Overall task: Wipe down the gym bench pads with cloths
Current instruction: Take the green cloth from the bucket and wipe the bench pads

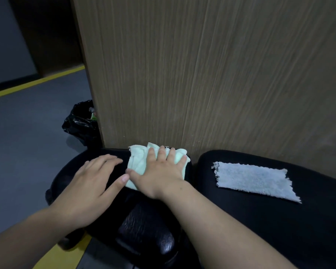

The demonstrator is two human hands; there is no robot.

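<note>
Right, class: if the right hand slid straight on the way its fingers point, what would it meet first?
Most likely the wood-grain panel: the right hand, flat on the pale green cloth, points at it across the far edge of the pad.

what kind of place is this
Most likely a gym or fitness room. Black padded bench pads stand against a wood-grain wall panel, on a grey floor with a yellow line. A bin lined with a black bag stands beside it.

Left hand (94,181) lies flat out front, fingers straight and close together; right hand (160,171) beside it presses palm-down, fingers spread, thumbs seemingly just touching.
</note>
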